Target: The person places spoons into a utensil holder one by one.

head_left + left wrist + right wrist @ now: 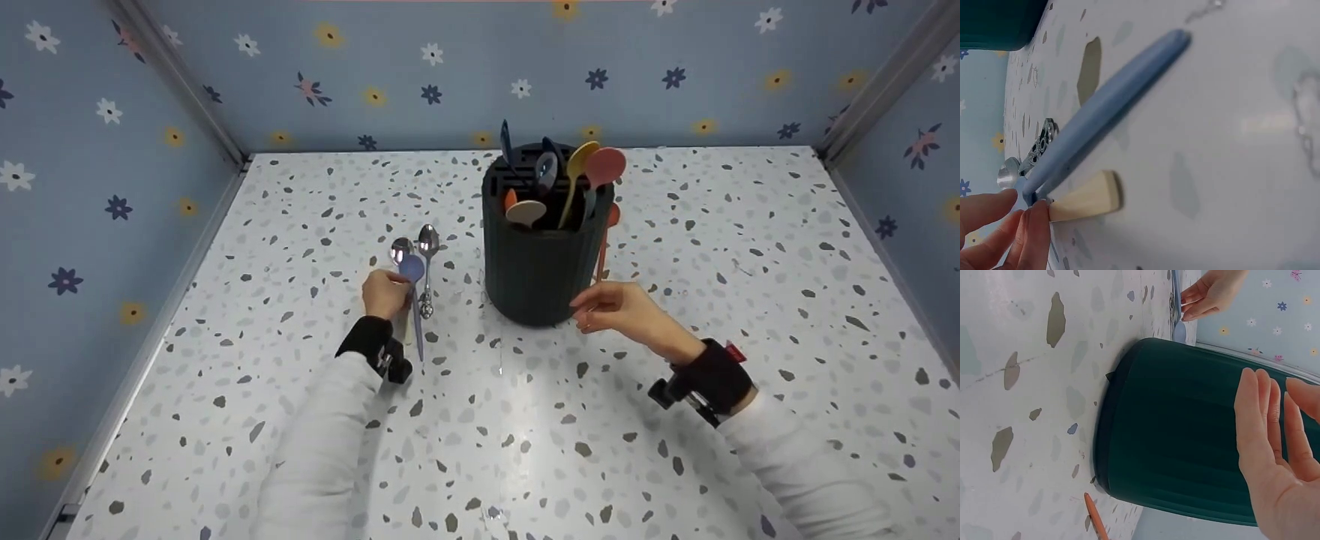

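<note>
My left hand (385, 294) pinches a blue spoon (418, 322) near its neck, the round bowl pointing away and the handle toward me. Beside it lie a metal spoon (428, 240) with an ornate handle and another metal spoon bowl (401, 248). A cream handle (1089, 199) shows beneath the left fingertips in the left wrist view. My right hand (626, 311) holds nothing, its fingers loosely bent beside a dark green utensil holder (532, 277). In the right wrist view the right hand (1280, 455) overlaps the holder's ribbed wall.
Several spoons stand in the holder, among them a yellow spoon (581, 159), a pink spoon (605, 165) and a cream spoon (526, 212). An orange spoon (602, 251) lies behind the holder's right side. Flower-patterned walls (450, 75) bound the speckled table (525, 450).
</note>
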### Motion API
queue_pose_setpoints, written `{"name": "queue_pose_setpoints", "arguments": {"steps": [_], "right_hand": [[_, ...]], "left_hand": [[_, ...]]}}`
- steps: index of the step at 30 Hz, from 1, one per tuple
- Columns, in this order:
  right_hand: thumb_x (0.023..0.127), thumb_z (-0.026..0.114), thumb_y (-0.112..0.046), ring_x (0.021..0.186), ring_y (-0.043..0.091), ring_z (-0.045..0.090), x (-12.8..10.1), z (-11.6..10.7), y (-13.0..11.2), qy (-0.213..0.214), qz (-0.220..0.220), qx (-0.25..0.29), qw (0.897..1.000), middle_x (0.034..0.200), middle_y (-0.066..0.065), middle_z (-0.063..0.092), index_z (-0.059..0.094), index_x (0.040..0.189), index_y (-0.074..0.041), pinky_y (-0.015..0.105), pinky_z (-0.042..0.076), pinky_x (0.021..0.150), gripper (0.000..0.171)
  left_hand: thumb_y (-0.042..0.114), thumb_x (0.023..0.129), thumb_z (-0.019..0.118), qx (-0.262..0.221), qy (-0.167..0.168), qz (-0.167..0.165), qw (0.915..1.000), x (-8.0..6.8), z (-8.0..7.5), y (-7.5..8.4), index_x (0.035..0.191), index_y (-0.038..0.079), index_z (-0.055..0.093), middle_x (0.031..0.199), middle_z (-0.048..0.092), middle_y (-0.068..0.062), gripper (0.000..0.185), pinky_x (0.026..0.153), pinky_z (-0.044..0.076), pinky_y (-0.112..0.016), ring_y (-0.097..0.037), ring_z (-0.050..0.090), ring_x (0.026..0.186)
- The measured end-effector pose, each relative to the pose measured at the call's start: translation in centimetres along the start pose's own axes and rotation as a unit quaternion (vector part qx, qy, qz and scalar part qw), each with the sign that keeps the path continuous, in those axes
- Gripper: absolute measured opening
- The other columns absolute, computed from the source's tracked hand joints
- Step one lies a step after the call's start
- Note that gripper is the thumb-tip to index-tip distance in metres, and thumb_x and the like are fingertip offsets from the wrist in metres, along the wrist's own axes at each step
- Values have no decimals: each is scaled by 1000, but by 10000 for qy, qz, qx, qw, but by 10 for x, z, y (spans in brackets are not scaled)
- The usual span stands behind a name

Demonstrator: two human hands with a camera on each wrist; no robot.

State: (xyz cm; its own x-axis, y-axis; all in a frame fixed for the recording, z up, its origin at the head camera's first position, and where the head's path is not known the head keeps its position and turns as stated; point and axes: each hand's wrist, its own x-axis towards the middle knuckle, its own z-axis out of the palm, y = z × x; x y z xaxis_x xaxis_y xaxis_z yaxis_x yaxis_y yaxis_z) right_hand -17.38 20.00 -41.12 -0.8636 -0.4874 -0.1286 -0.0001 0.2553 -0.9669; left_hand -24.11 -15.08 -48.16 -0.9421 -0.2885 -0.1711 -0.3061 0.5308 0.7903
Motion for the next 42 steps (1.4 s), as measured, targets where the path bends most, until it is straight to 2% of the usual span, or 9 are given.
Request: {"name": "queue_pose_setpoints", "arguments": {"steps": [7, 12, 18, 20, 23, 26, 29, 36, 42], "right_hand": [[84, 55, -2, 80, 18, 62, 1, 2, 7, -80, 13, 195, 9998, 97, 30, 56, 50, 110, 14, 33, 53, 78, 31], [84, 54, 0, 81, 19, 61, 1, 3, 11, -138, 0, 313, 9994, 96, 27, 57, 50, 110, 14, 35, 53, 79, 30], [85, 55, -4, 86, 24, 61, -1, 4, 14, -200, 65, 360, 9991, 100, 32, 54, 49, 111, 13, 36, 52, 80, 32], [85, 56, -4, 86, 24, 61, -1, 5, 15, -200, 78, 367, 9991, 99, 30, 55, 50, 111, 13, 36, 52, 80, 32], [84, 55, -2, 85, 23, 60, -1, 6, 16, -209, 98, 405, 9989, 97, 28, 56, 50, 111, 13, 36, 52, 80, 31], [84, 54, 0, 84, 21, 60, -2, 7, 17, -233, 126, 439, 9987, 97, 28, 55, 49, 111, 14, 36, 52, 80, 31], [84, 55, -1, 84, 19, 60, -2, 8, 19, -256, 182, 505, 9982, 97, 28, 55, 49, 111, 14, 36, 52, 80, 32], [84, 56, -2, 84, 22, 61, 0, 12, 22, -379, 158, 628, 9972, 91, 16, 59, 47, 111, 16, 39, 52, 80, 33], [83, 54, 2, 86, 33, 60, 2, 18, 25, -527, 133, 795, 9954, 90, 17, 58, 47, 111, 16, 43, 51, 81, 32]], "left_hand": [[11, 65, 69, 139, 234, 640, 9976, 82, 45, -82, 66, 4, 68, 61, 63, -6, 7, 45, 45, -24, -18, 55, 49], [10, 66, 69, 638, 319, 753, 9946, 101, 58, -99, 65, 6, 69, 58, 63, -5, 5, 45, 46, -23, -18, 55, 48], [24, 61, 77, 343, 103, 898, 9953, 128, 71, -131, 61, 9, 69, 53, 61, -1, 17, 44, 46, -24, -13, 54, 42], [21, 63, 77, 136, -65, 570, 9983, 112, 62, -114, 64, 5, 68, 55, 62, -4, 18, 46, 48, -24, -15, 56, 42], [7, 69, 69, -315, -289, -157, 9990, 59, 35, -59, 76, -8, 66, 60, 63, -14, 17, 48, 54, -29, -18, 58, 43], [-4, 74, 61, -1065, -518, -596, 9912, 3, 6, -4, 85, -18, 59, 54, 60, -13, 18, 44, 54, -27, -10, 53, 34], [-7, 76, 57, -1554, -659, -764, 9827, -30, -12, 26, 90, -22, 54, 47, 55, -6, 21, 41, 52, -22, -2, 45, 28], [-5, 76, 59, -2282, -1162, -887, 9626, -27, -10, 21, 84, -18, 58, 54, 59, -11, 14, 47, 53, -21, -13, 58, 43], [-2, 79, 58, -2182, -1242, -1005, 9627, -29, 4, 27, 100, -19, 53, 58, 57, -6, 28, 56, 56, -24, -11, 58, 48]]}}
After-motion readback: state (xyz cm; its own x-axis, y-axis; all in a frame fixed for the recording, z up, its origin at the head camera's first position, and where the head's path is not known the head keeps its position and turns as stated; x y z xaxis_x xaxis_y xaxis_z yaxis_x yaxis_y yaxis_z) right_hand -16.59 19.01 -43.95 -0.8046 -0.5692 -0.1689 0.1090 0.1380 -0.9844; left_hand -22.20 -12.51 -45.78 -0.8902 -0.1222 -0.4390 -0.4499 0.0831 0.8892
